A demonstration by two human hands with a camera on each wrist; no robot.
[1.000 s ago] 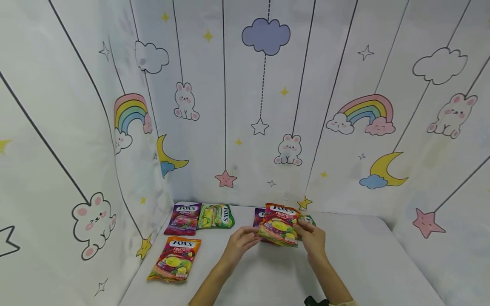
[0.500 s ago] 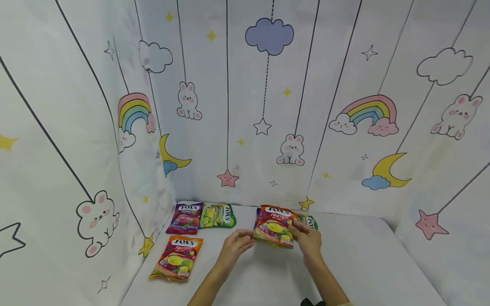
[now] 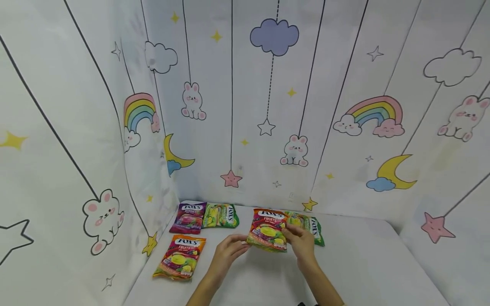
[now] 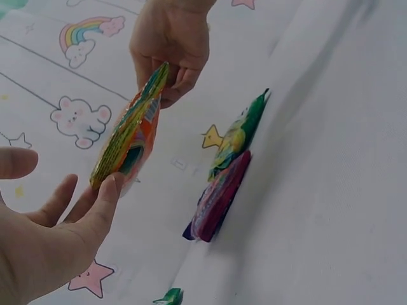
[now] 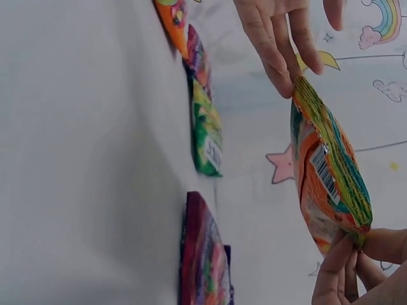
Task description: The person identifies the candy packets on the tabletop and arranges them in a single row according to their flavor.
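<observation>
An orange-red Fox's Fruits candy bag [image 3: 266, 229] is held up off the white table, its printed front towards the head camera. My right hand [image 3: 302, 244] pinches its right edge between thumb and fingers, as the right wrist view also shows. Straight fingers of my left hand [image 3: 227, 253] touch the opposite lower corner, and the left thumb stands apart from it in the left wrist view. Behind the held bag, a green candy bag [image 3: 315, 233] lies partly covered. Beside it is a purple candy bag [image 4: 219, 200], seen in the wrist views but hidden in the head view.
On the table's left lie another orange-red Fox's bag [image 3: 179, 258], a purple Fox's Berries bag [image 3: 187, 219] and a green bag [image 3: 220, 216]. White cloth walls [image 3: 206, 153] with printed rabbits, stars and clouds enclose the table [image 3: 363, 263] at the back and sides.
Both hands have carried the orange-red bag leftwards and slightly nearer. More of the right-hand green bag shows, while the purple bag beside it is now covered. The head view has turned slightly left.
</observation>
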